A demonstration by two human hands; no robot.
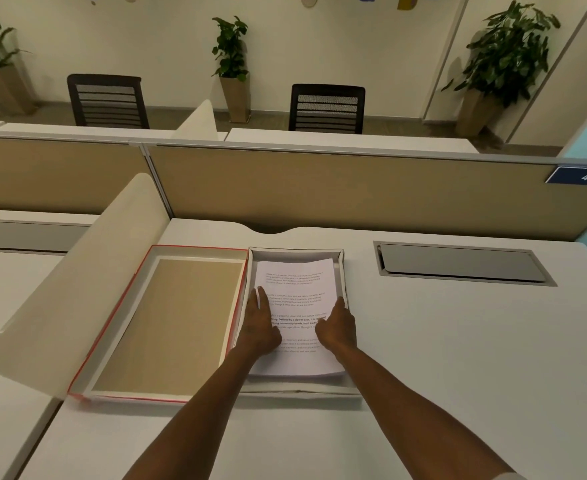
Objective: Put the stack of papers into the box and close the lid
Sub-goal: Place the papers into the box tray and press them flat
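Note:
A white stack of printed papers (pixel 295 282) lies inside the shallow white box (pixel 344 389) in the middle of the desk. The stack's near right corner sits slightly skewed over the box's edge. My left hand (pixel 260 322) rests flat on the left side of the stack, fingers spread. My right hand (pixel 337 325) presses on the right side, fingers curled down against the paper's edge. The lid (pixel 167 323), red-edged with a tan inside, lies upside down right beside the box on its left, touching it.
A cream curved divider (pixel 77 292) stands left of the lid. A grey cable hatch (pixel 461 263) is set into the desk at the right. A tan partition (pixel 319 188) closes the far edge, with a blue 438 plate (pixel 583 175).

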